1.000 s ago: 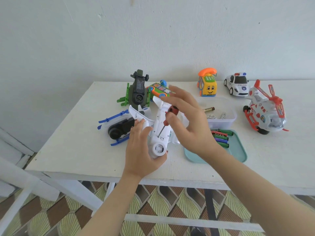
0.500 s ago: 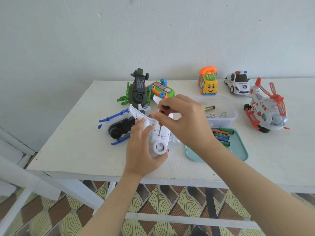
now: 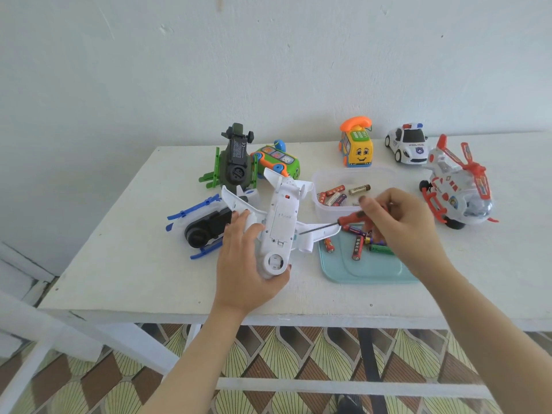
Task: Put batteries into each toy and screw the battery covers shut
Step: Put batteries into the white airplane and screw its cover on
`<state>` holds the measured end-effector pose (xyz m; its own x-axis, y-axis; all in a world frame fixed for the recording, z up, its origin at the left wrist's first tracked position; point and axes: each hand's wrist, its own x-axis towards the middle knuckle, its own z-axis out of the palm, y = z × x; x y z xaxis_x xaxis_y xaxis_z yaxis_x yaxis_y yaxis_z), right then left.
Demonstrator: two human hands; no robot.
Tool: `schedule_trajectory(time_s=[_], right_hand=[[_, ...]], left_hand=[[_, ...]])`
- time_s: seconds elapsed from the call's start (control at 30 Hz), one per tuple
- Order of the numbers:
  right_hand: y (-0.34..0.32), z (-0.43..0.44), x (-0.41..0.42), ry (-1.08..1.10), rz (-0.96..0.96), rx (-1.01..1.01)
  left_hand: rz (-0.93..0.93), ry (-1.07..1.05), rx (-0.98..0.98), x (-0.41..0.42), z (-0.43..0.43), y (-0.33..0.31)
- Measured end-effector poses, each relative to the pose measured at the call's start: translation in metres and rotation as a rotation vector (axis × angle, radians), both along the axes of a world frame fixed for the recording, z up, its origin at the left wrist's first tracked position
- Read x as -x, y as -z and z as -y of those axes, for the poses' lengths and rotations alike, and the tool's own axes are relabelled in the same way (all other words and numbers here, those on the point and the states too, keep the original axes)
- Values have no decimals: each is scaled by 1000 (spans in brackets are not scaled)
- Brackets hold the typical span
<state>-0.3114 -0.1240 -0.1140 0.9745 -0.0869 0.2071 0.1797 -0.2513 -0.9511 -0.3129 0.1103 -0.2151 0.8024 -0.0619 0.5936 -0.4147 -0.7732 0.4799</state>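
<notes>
The left hand grips the belly-up plane by its nose on the table, while the right hand, over the tray, pinches the screwdriver, tip above the plane's wing.

White painted tabletop, scuffed, few specks. Behind tabletop: plain white wall, small chips. Below tabletop: floor tiles, green-brown fan pattern; white crossbar. Left of tabletop: white slanted rails. Light bright, even; shadows soft.
</notes>
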Motion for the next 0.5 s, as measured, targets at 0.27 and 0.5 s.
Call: schedule_trajectory(time_s=[0.27,0.5], right_hand=[[55,49,10,-83,-125,203],[66,58,7,-122,-96,598]], left_hand=[[10,17,54,0,-1,1],[31,27,59,2,-1,1]])
